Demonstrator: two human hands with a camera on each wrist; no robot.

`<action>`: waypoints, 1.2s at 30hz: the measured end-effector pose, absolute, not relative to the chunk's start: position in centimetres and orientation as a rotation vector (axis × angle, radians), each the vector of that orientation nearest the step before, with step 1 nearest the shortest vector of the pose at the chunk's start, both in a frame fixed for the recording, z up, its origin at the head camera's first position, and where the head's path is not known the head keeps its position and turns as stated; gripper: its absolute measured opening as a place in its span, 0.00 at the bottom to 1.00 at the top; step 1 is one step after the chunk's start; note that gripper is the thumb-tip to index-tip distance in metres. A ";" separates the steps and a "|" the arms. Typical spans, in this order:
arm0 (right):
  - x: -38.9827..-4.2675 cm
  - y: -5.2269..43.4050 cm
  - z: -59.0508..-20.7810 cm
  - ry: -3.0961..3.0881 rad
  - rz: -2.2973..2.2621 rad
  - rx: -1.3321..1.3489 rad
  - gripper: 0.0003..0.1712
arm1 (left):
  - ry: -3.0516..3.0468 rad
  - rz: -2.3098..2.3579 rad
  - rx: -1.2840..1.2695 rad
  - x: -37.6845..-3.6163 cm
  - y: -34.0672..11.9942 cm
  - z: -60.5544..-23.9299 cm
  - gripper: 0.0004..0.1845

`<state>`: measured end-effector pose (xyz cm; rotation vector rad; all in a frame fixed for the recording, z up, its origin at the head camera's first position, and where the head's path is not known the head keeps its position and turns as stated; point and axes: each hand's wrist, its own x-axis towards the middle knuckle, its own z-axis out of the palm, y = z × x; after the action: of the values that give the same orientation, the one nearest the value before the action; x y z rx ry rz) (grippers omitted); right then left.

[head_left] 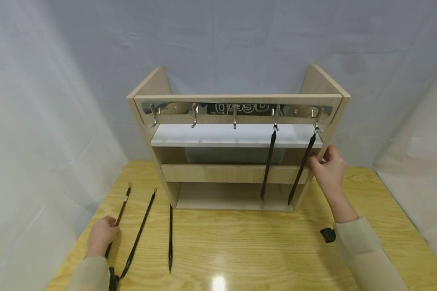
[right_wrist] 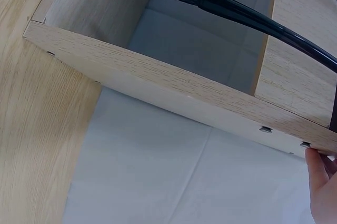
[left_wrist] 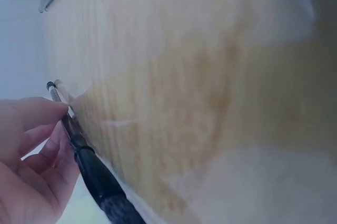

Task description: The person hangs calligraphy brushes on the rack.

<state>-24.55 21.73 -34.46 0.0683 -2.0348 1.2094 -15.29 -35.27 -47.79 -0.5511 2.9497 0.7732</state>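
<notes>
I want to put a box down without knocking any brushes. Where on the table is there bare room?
The table is bare between the loose brush and the right hand's sleeve, in front of the shelf unit. The left is crowded: the left hand pinches one of two more brushes there.

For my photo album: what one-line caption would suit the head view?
Left hand grips a brush on the table; right hand touches the wooden rack beside two hung brushes.

Wooden hook shelf (head_left: 240, 173) far on yellow wooden table (head_left: 262, 246), two black brushes (head_left: 267, 167) hanging at right, three black brushes (head_left: 170, 238) lying near-left.
</notes>
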 end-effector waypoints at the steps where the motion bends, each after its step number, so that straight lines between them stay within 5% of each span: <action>1: -24.6 21.7 -34.5 -2.035 1.212 0.068 0.12 | 2.948 0.767 -0.546 -15.3 -35.2 -47.7 0.19; 16: -24.5 21.7 -34.4 -2.036 1.220 0.060 0.13 | 3.103 0.851 -0.475 -15.5 -35.0 -45.5 0.17; 36: -24.5 21.7 -34.5 -2.028 1.224 0.067 0.13 | 3.360 1.568 -0.606 -16.1 -28.2 -42.0 0.14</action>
<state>-24.54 21.66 -34.46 0.0666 -2.0279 1.2242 -16.11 -28.23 -41.95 -0.6062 3.3601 1.5680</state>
